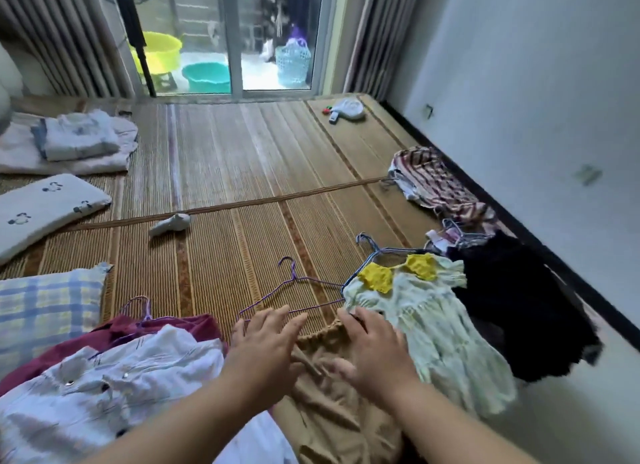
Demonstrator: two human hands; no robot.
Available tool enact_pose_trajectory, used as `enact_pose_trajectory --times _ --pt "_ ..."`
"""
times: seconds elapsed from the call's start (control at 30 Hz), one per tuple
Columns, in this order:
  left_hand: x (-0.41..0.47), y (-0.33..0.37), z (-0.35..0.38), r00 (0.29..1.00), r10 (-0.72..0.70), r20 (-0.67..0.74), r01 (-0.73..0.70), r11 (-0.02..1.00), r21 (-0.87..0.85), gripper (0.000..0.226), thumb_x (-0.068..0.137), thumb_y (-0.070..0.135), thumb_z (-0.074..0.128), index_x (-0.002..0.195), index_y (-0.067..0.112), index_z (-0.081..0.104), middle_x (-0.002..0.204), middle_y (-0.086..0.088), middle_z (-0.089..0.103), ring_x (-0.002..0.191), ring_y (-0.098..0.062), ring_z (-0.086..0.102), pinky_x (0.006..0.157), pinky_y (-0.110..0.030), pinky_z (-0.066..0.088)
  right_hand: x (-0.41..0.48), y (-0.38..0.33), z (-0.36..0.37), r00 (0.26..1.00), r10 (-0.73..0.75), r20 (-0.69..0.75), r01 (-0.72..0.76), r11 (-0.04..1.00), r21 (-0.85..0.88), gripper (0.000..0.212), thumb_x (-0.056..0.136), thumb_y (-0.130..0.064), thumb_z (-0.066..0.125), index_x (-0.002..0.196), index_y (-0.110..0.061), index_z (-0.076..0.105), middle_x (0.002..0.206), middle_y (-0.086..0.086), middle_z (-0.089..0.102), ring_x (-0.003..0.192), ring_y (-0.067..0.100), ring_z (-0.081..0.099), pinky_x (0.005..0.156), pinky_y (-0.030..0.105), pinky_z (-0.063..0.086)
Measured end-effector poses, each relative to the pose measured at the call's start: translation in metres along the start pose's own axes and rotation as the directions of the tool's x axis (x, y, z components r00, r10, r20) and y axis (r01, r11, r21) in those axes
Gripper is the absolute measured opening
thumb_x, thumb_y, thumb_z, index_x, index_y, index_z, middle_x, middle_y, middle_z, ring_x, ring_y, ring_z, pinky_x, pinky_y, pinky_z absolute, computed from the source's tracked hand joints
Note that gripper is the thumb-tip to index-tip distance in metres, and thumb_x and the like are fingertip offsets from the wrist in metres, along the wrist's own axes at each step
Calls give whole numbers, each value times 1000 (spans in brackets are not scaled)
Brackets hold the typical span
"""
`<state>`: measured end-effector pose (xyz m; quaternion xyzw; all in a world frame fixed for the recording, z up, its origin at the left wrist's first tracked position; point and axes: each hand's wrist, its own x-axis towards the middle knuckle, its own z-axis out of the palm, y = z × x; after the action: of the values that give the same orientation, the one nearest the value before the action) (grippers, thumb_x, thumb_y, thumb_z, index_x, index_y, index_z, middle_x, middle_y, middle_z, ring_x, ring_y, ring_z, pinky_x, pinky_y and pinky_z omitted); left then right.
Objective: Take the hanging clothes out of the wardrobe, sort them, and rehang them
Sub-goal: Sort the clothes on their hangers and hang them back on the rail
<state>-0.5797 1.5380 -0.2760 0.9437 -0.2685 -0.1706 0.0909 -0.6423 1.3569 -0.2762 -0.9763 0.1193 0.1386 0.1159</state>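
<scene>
Woven straw mat (242, 173) ran from a sliding glass door (277, 31) to a white wall (519, 83). On its near part lay a white shirt (121, 377), tan trousers (332, 411), a pale dress (433, 325) and a black garment (512, 308). The trousers were cut off by the lower edge. The left hand (263, 346) and right hand (374, 349), fingers spread and grasping nothing, lay over the trousers' waistband beside a purple wire hanger (298, 290); blur obscured contact.

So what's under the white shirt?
A maroon garment sticks out from under the white shirt, with a purple hanger hook at its top. Most of both is covered, so I cannot tell what garment it is.
</scene>
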Motion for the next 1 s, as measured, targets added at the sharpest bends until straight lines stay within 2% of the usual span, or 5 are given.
enact_pose_trajectory --times 0.23,0.37,0.6,0.8,1.0 --pt "-1 171 -23 995 88 -41 -85 993 83 74 88 54 50 149 39 11 158 5 10 145 -21 7 115 -54 11 -103 175 -60 973 215 -83 -203 970 134 63 89 -45 49 144 -41 19 156 -1 12 142 23 14 114 48 15" --pt "-3 276 -21 988 132 -74 -126 989 81 69 88 55 50 147 42 17 157 4 15 144 -23 14 116 -51 16 -160 263 -94 963 237 -129 -219 965 142 61 87 -50 50 143 -38 27 156 0 15 142 23 13 113 46 18" --pt "10 438 7 954 298 5 -298 953 46 62 87 56 50 143 42 27 155 6 22 142 -22 21 115 -53 18 -235 381 -155 953 259 -154 -243 963 119 57 89 -48 48 143 -37 33 156 -4 14 143 20 13 115 42 19" --pt "61 513 13 936 352 9 -352 936 19 64 86 55 50 144 42 26 154 6 23 141 -23 23 112 -51 23 -230 447 -173 937 313 -157 -291 945 148 57 88 -47 50 142 -38 34 156 -4 18 143 18 16 114 40 21" --pt "150 554 39 948 316 44 -315 949 -28 69 84 52 51 145 41 22 154 6 24 141 -22 23 112 -53 24 -173 522 -184 941 331 -70 -317 936 154 59 87 -45 52 143 -38 32 156 -2 15 143 19 15 114 41 20"
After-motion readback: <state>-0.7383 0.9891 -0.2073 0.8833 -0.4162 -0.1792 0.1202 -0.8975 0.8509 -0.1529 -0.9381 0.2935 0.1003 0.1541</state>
